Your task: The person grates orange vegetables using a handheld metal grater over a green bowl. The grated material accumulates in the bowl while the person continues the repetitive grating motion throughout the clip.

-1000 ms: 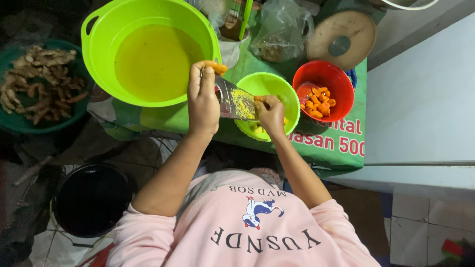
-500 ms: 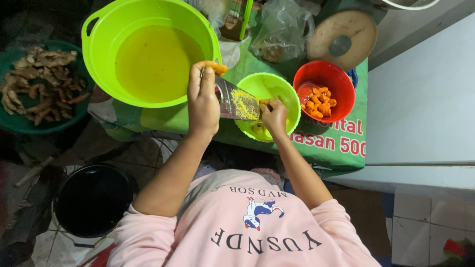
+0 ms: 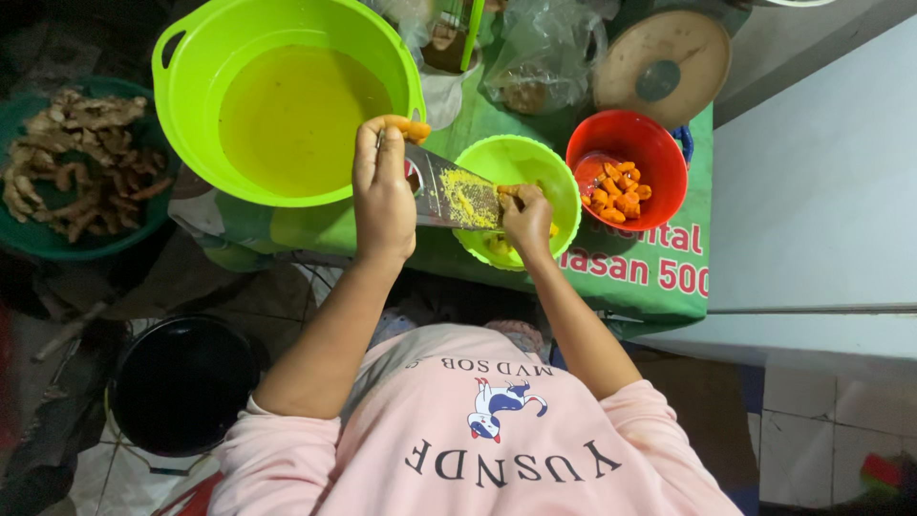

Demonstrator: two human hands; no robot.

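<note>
The person's left hand (image 3: 384, 196) is closed tight around the top end of a flat metal grater (image 3: 449, 196), holding it on a slant so its low end points into a small light green bowl (image 3: 521, 162). Yellow gratings cover the face of the grater. The right hand (image 3: 527, 218) pinches a small orange root piece (image 3: 506, 191) in its fingertips and presses it against the low part of the grater, right over that small bowl. Some yellow stuff lies in the bottom of the bowl under the hand. Just behind the left hand sits a big light green tub (image 3: 287, 105) with two handles, full of cloudy yellow water. To the right of the small bowl, just beside it, is a red bowl (image 3: 626, 158) with orange peeled pieces inside. A round lid (image 3: 661, 62) and a crinkled clear plastic bag (image 3: 540, 57) lie behind those bowls. Far to the left is a dark green dish (image 3: 67, 167) piled with brown unpeeled roots. Down on the floor by the person's left arm stands a black bucket (image 3: 181, 382). All the bowls sit on a green printed cloth (image 3: 630, 277).
</note>
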